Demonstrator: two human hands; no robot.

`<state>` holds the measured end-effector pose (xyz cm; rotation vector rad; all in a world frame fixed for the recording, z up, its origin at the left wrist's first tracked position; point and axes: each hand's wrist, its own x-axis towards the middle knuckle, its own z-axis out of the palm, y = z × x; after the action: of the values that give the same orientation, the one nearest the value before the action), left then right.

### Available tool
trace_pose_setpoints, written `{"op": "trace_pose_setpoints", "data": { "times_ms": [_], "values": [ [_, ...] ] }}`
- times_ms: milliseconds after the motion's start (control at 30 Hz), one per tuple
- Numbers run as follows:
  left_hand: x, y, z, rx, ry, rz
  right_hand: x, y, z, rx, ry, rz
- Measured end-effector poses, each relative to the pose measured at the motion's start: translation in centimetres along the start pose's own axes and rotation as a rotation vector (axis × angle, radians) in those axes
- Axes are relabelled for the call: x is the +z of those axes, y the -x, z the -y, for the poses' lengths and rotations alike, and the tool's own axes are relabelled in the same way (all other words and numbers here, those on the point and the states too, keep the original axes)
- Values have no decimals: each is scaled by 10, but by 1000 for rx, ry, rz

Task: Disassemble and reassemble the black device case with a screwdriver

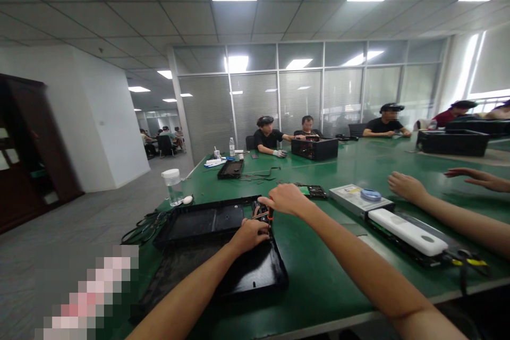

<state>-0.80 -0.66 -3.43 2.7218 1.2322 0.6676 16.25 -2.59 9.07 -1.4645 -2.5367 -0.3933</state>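
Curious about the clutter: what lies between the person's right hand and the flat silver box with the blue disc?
Head view: a small black tray holding a green board lies between the right hand and the flat silver box.

At a green bench (319, 276), a person's left hand (250, 235) presses on wires at the edge of an open black case (207, 220). The right hand (285, 199), at one o'clock, grips a red-handled tool (270, 214). A co-worker's hand (406, 186) rests at three o'clock.

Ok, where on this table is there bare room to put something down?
Bare green table lies between the black case and the white box, and beyond the silver drive. Crowded: cables and bottle left of the case, pliers beside the box.
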Motion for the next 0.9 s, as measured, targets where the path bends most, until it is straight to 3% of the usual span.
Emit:
{"op": "trace_pose_setpoints", "data": {
  "times_ms": [267, 400, 533, 667, 800, 900],
  "values": [
    [-2, 1, -3, -5, 79, 34, 6, -15, -1, 13, -91, 21],
    [0, 0, -1, -3, 64, 27, 8, -13, -7, -47, -135, 48],
    [6, -2, 3, 2, 33, 1, 12, -7, -14, 91, -55, 5],
    [9, -3, 5, -3, 22, -6, 15, -10, -15, -66, -178, 41],
    [7, -2, 4, -7, 17, 5, 16, -14, -11, -27, -141, -1],
    [5, -2, 3, -4, 26, 12, 16, -13, -12, -79, -188, 36]
  ]
}}
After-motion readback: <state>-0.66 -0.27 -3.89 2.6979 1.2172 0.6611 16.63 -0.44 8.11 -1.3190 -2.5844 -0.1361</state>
